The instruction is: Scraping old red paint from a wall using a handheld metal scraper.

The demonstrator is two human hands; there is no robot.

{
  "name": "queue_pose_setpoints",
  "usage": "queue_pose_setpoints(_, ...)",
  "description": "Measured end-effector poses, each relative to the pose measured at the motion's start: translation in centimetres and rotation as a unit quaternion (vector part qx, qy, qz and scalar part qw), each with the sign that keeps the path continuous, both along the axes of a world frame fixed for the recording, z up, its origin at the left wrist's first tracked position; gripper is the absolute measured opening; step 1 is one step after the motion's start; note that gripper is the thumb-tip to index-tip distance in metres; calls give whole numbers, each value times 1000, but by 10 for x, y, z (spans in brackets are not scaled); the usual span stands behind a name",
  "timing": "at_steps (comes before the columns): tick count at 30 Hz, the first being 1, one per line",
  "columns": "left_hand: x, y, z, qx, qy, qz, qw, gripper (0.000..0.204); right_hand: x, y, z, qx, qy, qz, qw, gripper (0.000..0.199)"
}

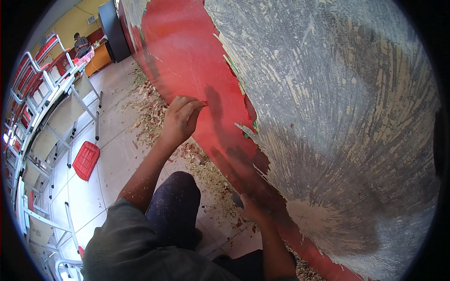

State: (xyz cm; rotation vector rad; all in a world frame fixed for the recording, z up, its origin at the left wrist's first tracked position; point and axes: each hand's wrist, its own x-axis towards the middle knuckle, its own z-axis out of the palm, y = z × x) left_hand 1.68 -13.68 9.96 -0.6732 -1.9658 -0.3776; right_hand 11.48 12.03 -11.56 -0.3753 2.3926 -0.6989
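A large wall with peeling red paint (187,51) fills the right side, its scraped grey-and-beige surface (328,117) bare in long streaks. My left hand (182,117) is raised before the red strip, thumb and fingers pinched on a small red paint flake (205,103). Lower down, close to the foot of the wall, my right hand (253,210) is closed round a dark grey object (237,200). Only one end of that object shows, so its kind is unclear. Ragged paint edges with bits of green run between the red and the scraped area.
Paint chips and shavings (213,182) litter the tiled floor along the wall. To the left lies a red plastic chair seat or back (86,160). Metal-legged desks with stacked red chairs (44,70) line the far left. A person (81,44) sits by a wooden desk (99,58) at the back.
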Motion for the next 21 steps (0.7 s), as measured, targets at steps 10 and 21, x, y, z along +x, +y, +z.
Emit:
queue_pose_setpoints(10, 35, 83, 21, 210, -300, -160, 917, 17, 2, -4, -6, -3, 27, 24, 999, 66)
queue_pose_setpoints(21, 19, 93, 10, 346, -411, -200, 820, 15, 5, -1, 9, 10, 19, 8, 1000, 65)
